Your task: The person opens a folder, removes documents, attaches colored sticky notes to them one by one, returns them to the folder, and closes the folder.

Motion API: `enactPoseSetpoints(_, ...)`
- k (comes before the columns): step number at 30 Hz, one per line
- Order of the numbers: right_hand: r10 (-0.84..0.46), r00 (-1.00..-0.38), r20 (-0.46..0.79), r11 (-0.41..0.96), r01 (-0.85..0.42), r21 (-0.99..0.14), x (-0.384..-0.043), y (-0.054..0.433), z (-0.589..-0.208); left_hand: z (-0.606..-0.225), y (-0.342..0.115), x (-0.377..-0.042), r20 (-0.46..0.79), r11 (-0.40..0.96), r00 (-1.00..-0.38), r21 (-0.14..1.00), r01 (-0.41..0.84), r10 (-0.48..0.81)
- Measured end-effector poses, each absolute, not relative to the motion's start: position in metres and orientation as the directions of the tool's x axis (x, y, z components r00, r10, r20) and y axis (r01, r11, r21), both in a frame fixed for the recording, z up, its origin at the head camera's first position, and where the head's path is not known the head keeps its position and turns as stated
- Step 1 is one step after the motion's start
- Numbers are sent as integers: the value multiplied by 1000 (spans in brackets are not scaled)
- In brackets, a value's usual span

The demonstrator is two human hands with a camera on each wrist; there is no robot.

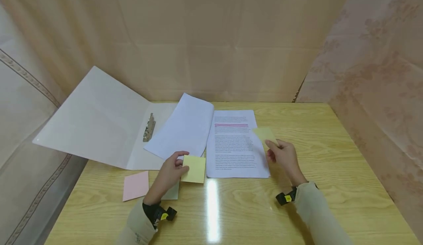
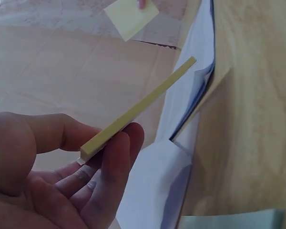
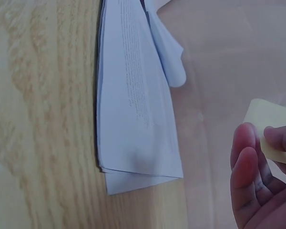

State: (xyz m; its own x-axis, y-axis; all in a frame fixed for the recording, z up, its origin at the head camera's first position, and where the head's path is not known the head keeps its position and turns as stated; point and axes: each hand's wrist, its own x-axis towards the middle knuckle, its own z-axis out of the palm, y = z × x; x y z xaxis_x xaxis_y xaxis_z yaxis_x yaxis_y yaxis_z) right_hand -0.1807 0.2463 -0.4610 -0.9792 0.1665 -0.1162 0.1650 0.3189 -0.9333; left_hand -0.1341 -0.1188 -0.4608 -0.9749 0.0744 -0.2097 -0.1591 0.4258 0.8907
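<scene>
My left hand (image 1: 170, 174) pinches a yellow sticky note pad (image 1: 194, 169) by its left edge, above the table in front of the papers. Seen edge-on in the left wrist view, the pad (image 2: 138, 109) is thick, with thumb and fingers on either side. A single yellow sticky note (image 1: 264, 133) is pinched between thumb and fingers of my right hand (image 1: 285, 156), over the right edge of a printed page (image 1: 232, 149). Two pink highlighted lines cross that page near its top. Turned-over sheets (image 1: 185, 127) lie to its left, partly on an open white binder (image 1: 96, 116).
A metal clip mechanism (image 1: 149, 128) is fixed inside the binder. On the wooden table (image 1: 244, 215) lie a pink note pad (image 1: 136, 186) and a pale green pad (image 1: 172, 192), partly hidden by the left hand. Curtains (image 1: 211, 43) hang behind the table.
</scene>
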Motion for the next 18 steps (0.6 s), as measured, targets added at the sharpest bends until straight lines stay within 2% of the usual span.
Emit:
enactPoseSetpoints(5, 172, -978, -118, 294, 165, -941, -182, 244, -466, -469, -118, -130, -237, 464, -963, 872, -155, 124)
enactPoseSetpoints(12, 133, -982, -135, 322, 172, -931, -180, 243, -463, -482, -123, -124, -243, 584, -945, 809, -72, 220)
enactPoseSetpoints(18, 122, -982, -145, 298, 176, -938, -180, 245, -463, -485, -131, -122, -255, 629, -942, 775, -63, 220)
